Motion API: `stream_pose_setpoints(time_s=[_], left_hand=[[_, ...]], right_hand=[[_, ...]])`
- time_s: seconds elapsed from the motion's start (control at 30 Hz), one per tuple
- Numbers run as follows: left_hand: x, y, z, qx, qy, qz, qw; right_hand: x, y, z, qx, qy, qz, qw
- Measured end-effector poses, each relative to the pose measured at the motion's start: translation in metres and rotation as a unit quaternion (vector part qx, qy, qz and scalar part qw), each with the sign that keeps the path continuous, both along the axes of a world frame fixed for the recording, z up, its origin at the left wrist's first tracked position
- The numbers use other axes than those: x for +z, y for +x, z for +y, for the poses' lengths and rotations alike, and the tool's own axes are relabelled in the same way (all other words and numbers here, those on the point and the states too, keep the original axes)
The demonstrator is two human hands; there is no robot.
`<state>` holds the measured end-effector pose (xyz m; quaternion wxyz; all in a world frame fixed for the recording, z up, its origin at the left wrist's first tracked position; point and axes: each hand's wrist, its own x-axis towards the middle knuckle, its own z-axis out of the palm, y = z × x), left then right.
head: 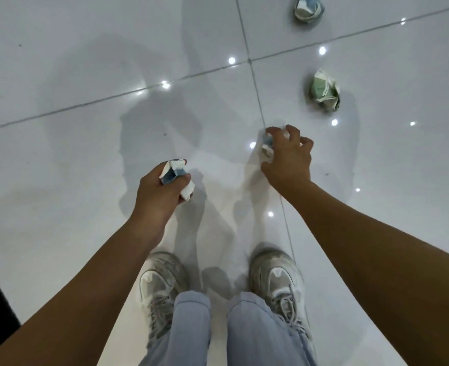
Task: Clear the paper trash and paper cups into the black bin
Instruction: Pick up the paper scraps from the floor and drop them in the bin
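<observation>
Crumpled paper [177,178], print seemingly illegible.

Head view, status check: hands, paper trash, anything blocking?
Left hand grips crumpled white-blue paper wad. Right hand closing on another wad. Green-white crumpled wad and blue-white one lie on tiles ahead. Bin not in view; nothing blocking.

Glossy white tiled floor [86,75] with paper litter

A green-and-white crumpled paper ball [324,90] lies on the right tile; a blue-and-white paper wad [309,10] lies beyond it at the top edge; two grey sneakers [162,283] stand below.
</observation>
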<state>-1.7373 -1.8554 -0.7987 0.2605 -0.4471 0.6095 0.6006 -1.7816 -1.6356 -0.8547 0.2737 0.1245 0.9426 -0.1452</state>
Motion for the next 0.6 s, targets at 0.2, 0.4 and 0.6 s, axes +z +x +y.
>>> stream_pose_setpoints(time_s=[0.2,0.4,0.6], left_hand=[[0.002,-0.001,0.006,-0.047,-0.041,0.008,0.998],[0.099,-0.012,0.015,-0.098,-0.042,0.024,0.994],[0.261,-0.046,0.035,-0.158,-0.073,0.042,0.984]], right_hand=[[-0.002,0.025,0.003,-0.068,-0.068,0.02,0.995],[0.107,0.056,-0.009,-0.144,-0.13,0.016,0.981],[0.292,0.058,-0.005,-0.241,-0.184,0.031,0.952]])
